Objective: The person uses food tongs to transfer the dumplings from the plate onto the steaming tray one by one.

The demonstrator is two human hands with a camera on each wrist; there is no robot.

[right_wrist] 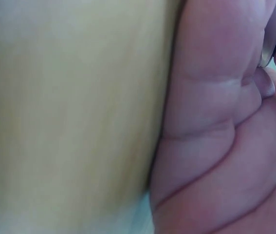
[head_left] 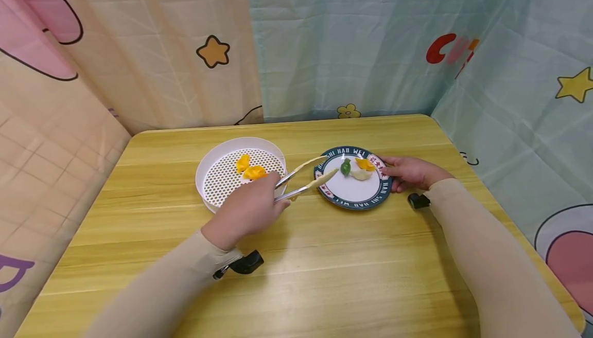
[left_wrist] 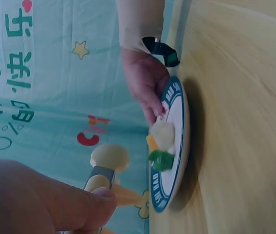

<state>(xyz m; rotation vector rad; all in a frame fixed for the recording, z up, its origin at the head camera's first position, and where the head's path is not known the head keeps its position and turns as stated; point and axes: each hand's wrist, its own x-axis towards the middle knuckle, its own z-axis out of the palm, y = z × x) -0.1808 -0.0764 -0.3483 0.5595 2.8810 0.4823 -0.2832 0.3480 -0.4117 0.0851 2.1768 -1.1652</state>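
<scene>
My left hand (head_left: 250, 206) grips a pair of metal tongs (head_left: 309, 186) with cream tips. The tongs' arms stand apart with nothing between them, and their tips reach the plate's left edge in the head view. The right hand (head_left: 412, 172) holds the rim of a round plate (head_left: 354, 196) with a dark green lettered border, thumb over the edge. On that plate lie a green dumpling-like piece (head_left: 345, 167), an orange one (head_left: 365, 164) and a white one (head_left: 361, 175). Part of the right palm (right_wrist: 206, 107) fills the right wrist view.
Behind the left hand is a round white tray (head_left: 202, 181) with a perforated bottom, holding orange-yellow pieces (head_left: 243, 163). Both stand on a wooden table (head_left: 324, 276). Printed curtains (head_left: 324, 45) hang along its back and sides.
</scene>
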